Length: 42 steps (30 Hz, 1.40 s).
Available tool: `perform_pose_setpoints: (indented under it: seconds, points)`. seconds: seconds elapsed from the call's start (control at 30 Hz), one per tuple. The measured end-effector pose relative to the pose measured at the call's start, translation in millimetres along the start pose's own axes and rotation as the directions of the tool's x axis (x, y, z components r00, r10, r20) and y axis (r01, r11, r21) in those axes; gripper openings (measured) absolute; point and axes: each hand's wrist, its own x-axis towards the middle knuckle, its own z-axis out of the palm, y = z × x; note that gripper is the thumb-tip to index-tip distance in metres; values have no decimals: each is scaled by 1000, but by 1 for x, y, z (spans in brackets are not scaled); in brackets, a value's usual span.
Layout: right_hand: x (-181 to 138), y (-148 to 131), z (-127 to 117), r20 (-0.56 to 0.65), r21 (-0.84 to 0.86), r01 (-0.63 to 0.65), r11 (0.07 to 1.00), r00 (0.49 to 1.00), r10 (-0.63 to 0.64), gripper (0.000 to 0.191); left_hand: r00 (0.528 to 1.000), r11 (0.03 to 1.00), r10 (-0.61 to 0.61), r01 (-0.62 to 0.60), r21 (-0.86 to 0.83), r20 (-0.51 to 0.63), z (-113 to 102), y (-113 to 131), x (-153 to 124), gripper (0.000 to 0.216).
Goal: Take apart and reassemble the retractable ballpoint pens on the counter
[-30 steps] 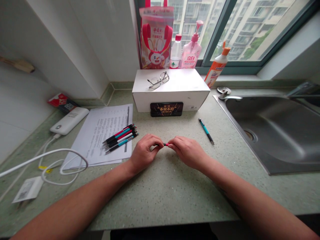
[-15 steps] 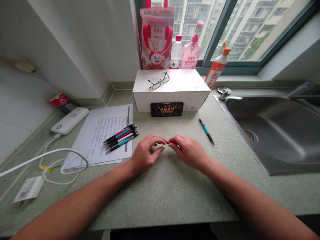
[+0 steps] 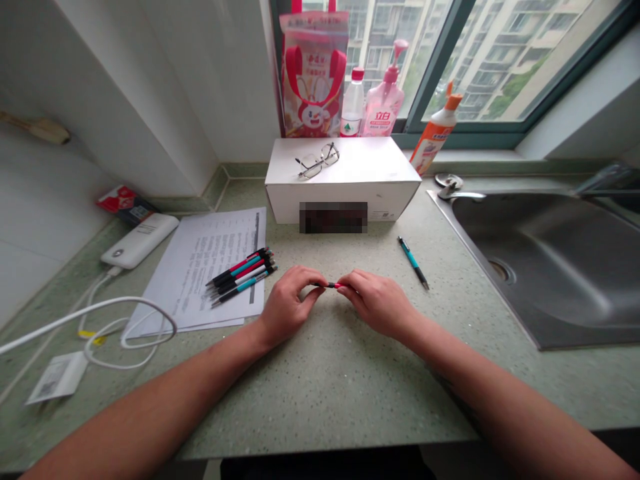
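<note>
A slim red and black pen (image 3: 332,285) spans the gap between my two hands over the counter. My left hand (image 3: 293,300) pinches its black end between thumb and fingers. Closed on the red part, my right hand (image 3: 377,300) hides most of the barrel. To the right lies a single teal and black pen (image 3: 413,263). On the left, several pens (image 3: 243,275) in red, teal, white and black rest in a bunch on printed sheets (image 3: 200,250).
Behind my hands stands a white box (image 3: 345,175) with eyeglasses (image 3: 319,162) on top; a blurred dark rectangle covers part of its front. A steel sink (image 3: 545,267) is at right. At left are a white power bank (image 3: 140,241), a cable (image 3: 125,300) and a charger (image 3: 57,378).
My left thumb and fingers have closed onto the pen's black end, and more black shows between the hands. My right hand has barely moved.
</note>
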Motion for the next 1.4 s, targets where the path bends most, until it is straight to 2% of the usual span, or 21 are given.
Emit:
perform_pose_setpoints:
  seconds: [0.17, 0.33, 0.47, 0.63, 0.77, 0.9, 1.03, 1.4]
  points:
    - [-1, 0, 0, -5, 1, -7, 1000, 1000, 7, 31, 993, 993, -116, 116, 8, -6, 1, -2, -2, 10]
    - [-1, 0, -1, 16, 0, -2, 1000, 1000, 2, 30, 999, 999, -45, 45, 26, 11, 0, -3, -1, 6]
    - [-1, 0, -1, 7, 2, -8, 1000, 1000, 8, 32, 996, 996, -87, 87, 21, -17, 0, -3, -1, 9]
    - [-1, 0, 0, 7, 2, 6, 1000, 1000, -6, 32, 999, 998, -33, 34, 45, -9, 0, -3, -1, 4]
    - [-1, 0, 1, 5, -1, 4, 1000, 1000, -4, 31, 995, 995, -95, 96, 37, -14, 0, -3, -1, 7]
    - [-1, 1, 1, 12, 7, 13, 1000, 1000, -13, 32, 999, 998, -47, 47, 48, 7, 0, -2, 0, 4]
    - [-1, 1, 1, 16, -2, 1, 1000, 1000, -1, 31, 997, 996, -83, 82, 47, 4, 0, -2, 0, 7]
    - [-1, 0, 2, 16, 3, 13, 1000, 1000, -13, 30, 999, 997, -42, 39, 70, 33, -1, -1, 1, 5]
